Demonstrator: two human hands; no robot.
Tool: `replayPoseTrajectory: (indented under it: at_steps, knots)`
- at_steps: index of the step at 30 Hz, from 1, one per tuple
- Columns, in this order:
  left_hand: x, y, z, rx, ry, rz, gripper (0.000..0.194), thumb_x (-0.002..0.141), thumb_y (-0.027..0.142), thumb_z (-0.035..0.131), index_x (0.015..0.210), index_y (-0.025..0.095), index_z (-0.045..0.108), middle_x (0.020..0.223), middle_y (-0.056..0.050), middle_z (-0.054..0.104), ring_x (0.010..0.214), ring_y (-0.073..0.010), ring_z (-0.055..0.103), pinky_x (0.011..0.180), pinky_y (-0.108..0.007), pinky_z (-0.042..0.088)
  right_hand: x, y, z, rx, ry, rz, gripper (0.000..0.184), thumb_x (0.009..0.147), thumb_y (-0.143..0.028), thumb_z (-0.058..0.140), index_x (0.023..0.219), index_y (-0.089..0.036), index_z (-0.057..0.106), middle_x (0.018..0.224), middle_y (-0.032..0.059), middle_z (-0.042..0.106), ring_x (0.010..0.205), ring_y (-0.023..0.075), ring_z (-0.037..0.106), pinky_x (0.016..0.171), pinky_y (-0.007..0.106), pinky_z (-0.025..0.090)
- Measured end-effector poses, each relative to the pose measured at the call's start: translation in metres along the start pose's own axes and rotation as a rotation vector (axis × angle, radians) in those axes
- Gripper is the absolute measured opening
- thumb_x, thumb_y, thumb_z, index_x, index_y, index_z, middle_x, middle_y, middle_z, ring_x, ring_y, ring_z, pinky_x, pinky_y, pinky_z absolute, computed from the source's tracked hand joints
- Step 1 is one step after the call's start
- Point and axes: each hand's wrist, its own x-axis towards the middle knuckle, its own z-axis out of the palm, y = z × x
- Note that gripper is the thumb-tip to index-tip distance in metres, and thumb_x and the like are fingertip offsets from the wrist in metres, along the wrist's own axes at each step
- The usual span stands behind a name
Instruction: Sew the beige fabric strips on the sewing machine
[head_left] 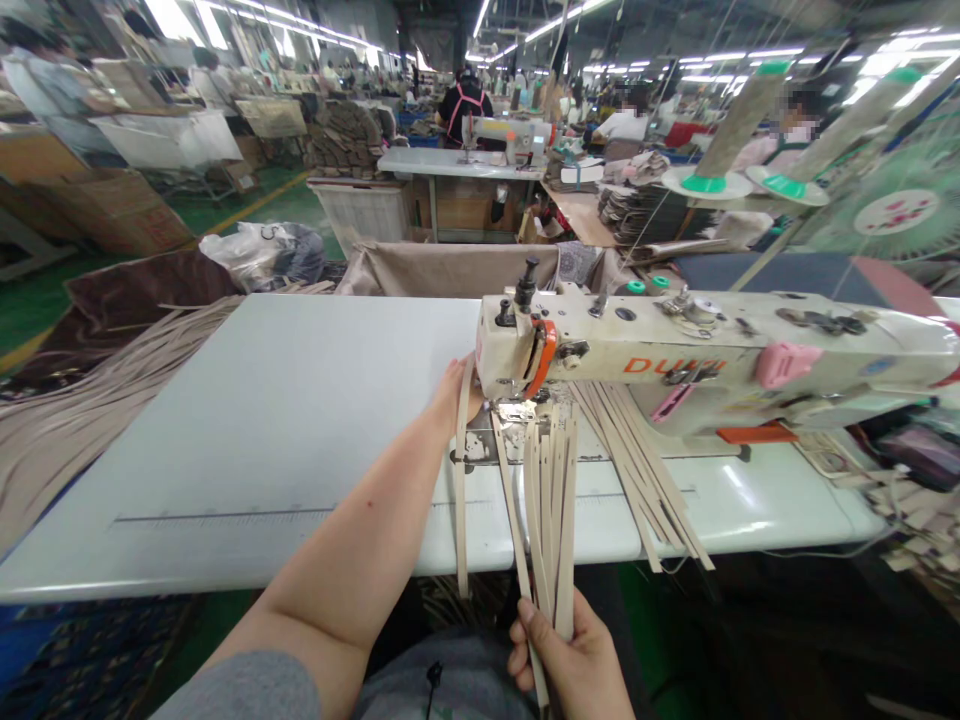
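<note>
Here the right hand (574, 660) sits low in front of the sewing machine (675, 355), below the edge of the worktop (262, 420). Its fingers (525, 615) are curled shut around the lower ends of a bunch of tan strips (551, 500). The strips run up from that grip, fan slightly, and reach the plate under the machine's head; their tops lie on the worktop while their lower parts hang past its edge.

The left hand (454, 390) lies on the worktop just left of the machine's head, at the needle end. A single strip (461, 480) comes down from this hand and hangs over the worktop's edge. The fingers are hidden behind the hand and the machine, so how far they are closed cannot be told.

More loose strips (645, 480) lie slanting on the worktop under the machine's arm, to the right of the held bunch. A heap of strips (90, 410) lies off the worktop's left end.
</note>
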Motion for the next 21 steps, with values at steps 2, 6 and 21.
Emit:
replayPoseTrajectory:
  at_steps: [2, 6, 21]
  knots:
    - [0.000, 0.002, 0.000, 0.022, 0.010, 0.019, 0.049, 0.098, 0.016, 0.066, 0.145, 0.025, 0.076, 0.155, -0.008, 0.078, 0.152, -0.0347, 0.067, 0.140, -0.054, 0.044, 0.000, 0.000, 0.001, -0.012, -0.007, 0.000, 0.072, 0.058, -0.078, 0.110, 0.080, -0.019, 0.073, 0.059, 0.0018, 0.077, 0.043, 0.0125, 0.064, 0.045, 0.022, 0.047]
    - [0.001, 0.005, 0.001, 0.040, 0.007, -0.022, 0.046, 0.099, 0.014, 0.064, 0.143, 0.023, 0.077, 0.152, -0.011, 0.079, 0.150, -0.0356, 0.069, 0.141, -0.056, 0.043, 0.000, -0.001, 0.002, -0.016, -0.012, -0.003, 0.072, 0.059, -0.078, 0.109, 0.081, -0.019, 0.074, 0.058, 0.0014, 0.077, 0.042, 0.0125, 0.062, 0.045, 0.023, 0.046]
    - [-0.002, 0.006, -0.021, 0.035, 0.001, 0.007, 0.046, 0.085, 0.012, 0.067, 0.127, 0.019, 0.084, 0.129, -0.012, 0.086, 0.136, -0.0453, 0.073, 0.133, -0.064, 0.052, 0.000, -0.006, 0.000, 0.030, -0.037, -0.008, 0.073, 0.061, -0.074, 0.111, 0.092, -0.017, 0.078, 0.065, 0.0009, 0.080, 0.047, 0.0130, 0.068, 0.045, 0.022, 0.051]
